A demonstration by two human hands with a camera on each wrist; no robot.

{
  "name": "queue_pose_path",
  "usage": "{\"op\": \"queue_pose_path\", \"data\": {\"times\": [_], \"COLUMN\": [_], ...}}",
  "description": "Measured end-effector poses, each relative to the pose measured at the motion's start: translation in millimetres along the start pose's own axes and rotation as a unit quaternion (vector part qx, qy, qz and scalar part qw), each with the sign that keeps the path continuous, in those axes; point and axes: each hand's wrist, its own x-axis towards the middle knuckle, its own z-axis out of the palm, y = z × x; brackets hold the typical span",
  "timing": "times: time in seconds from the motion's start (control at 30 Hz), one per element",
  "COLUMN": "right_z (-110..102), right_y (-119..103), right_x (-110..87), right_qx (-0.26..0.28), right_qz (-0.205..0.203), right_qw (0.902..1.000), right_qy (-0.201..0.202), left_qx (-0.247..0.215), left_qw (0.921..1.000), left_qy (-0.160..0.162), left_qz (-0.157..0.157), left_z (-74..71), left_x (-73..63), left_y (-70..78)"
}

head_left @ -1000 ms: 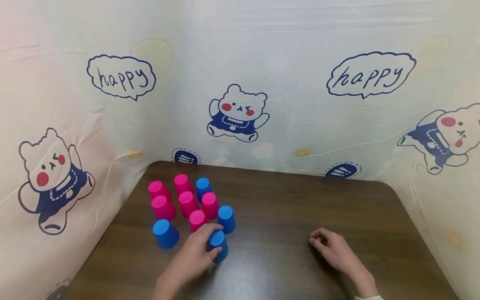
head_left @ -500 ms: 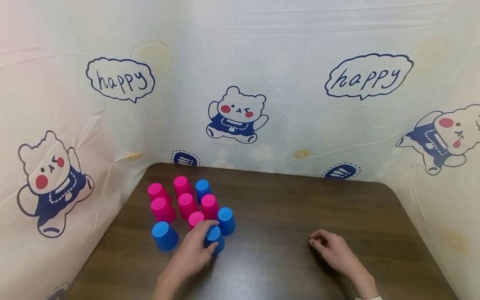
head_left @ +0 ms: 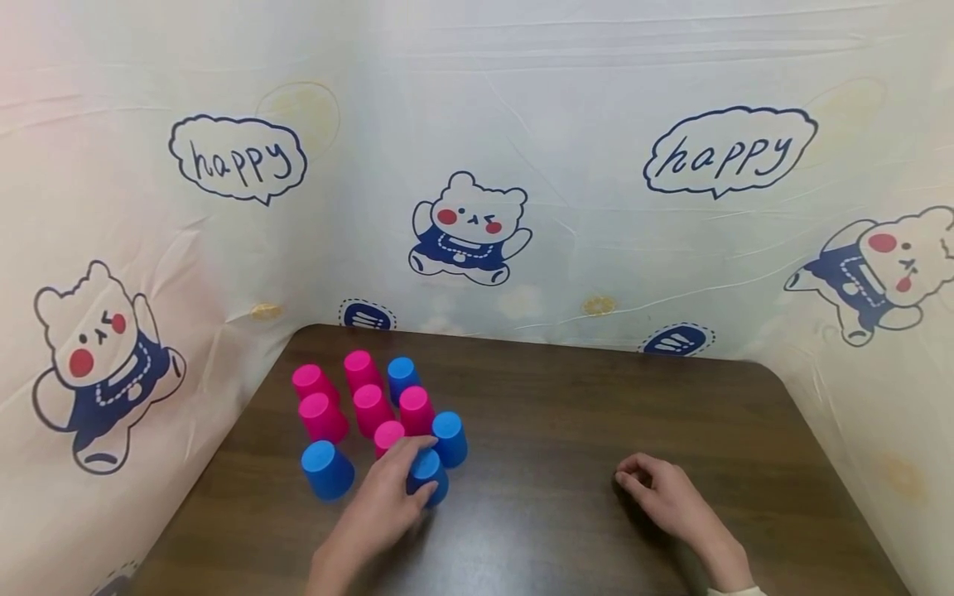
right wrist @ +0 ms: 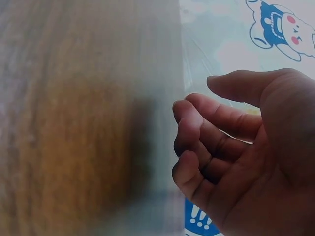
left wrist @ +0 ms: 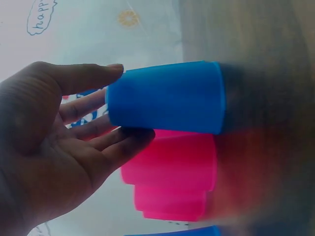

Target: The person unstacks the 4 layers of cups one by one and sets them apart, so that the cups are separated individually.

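In the head view, my left hand holds an upside-down blue cup at the near side of a cluster of cups. The left wrist view shows the thumb on one side of this blue cup and fingers on the other, near its narrow closed end. Pink cups stand right behind it there. My right hand is near the tabletop, well to the right of the cups. Seen by the right wrist camera, its fingers are loosely bent with nothing between them.
Several upside-down pink cups stand at the left of the brown table. Other blue cups stand around them: one at front left, one at right, one at back. A printed cloth surrounds the table.
My left hand has shifted the gripped blue cup slightly away from me and left, toward the pink cups; it has barely moved in the last half second. The right hand has stayed put.
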Motion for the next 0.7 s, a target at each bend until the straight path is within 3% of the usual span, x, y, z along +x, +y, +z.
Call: {"op": "queue_pose_path", "data": {"times": [0.17,0.27,0.4,0.53,0.7], "right_z": [-6,-11,-17,-20,-21], "right_y": [-5,-7,-10,-15,-23], "right_x": [-0.7,-0.7,-1.2,-3.3,-6.1], "right_qx": [-0.044,-0.082,-0.126,-0.159,-0.174], "right_qz": [-0.003,-0.023,-0.039,-0.039,-0.027], "right_qw": [0.999,0.996,0.9896,0.9831,0.979], "right_qy": [0.005,0.027,0.058,0.083,0.102], "left_qx": [0.011,0.021,0.069,0.132,0.199], "left_qw": [0.9989,0.996,0.9889,0.9824,0.9748], "left_qy": [0.043,0.078,0.105,0.092,0.06], "left_qz": [0.013,0.038,0.08,0.095,0.082], "left_z": [-7.9,-11.9,-14.1,-11.6,-0.5], "left_x": [-3.8,-1.1,9.0,21.9,37.2], "left_y": [12.6,19.3,27.6,35.3,44.9]}}
